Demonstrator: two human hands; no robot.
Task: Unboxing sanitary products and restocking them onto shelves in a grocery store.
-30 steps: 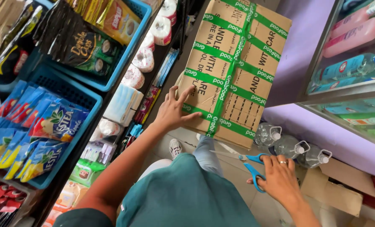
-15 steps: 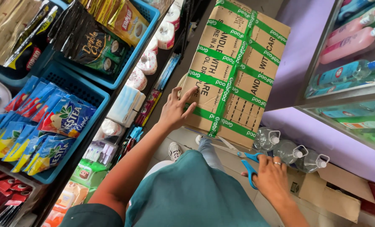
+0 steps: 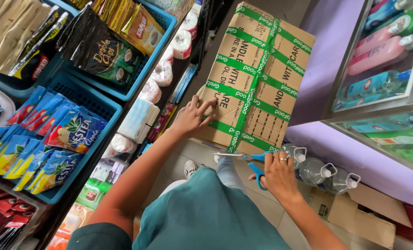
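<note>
A brown cardboard box (image 3: 262, 69) bound with green tape stands on the floor in front of me, between the shelves. My left hand (image 3: 193, 115) rests flat on its near left corner, fingers spread. My right hand (image 3: 277, 173) grips blue-handled scissors (image 3: 250, 159), whose blades point left along the box's near bottom edge, at the green tape there.
Blue baskets (image 3: 102, 104) of snack and drink sachets fill the shelves on the left, with tissue rolls (image 3: 162, 74) beside them. A glass cabinet (image 3: 382, 69) of bottles is on the right. Clear plastic bottles (image 3: 315, 169) and an open carton (image 3: 355, 217) lie below it.
My right hand has lifted the scissors from beside my knee up to the box's near edge, blades now pointing left. My left hand slid slightly along the box corner.
</note>
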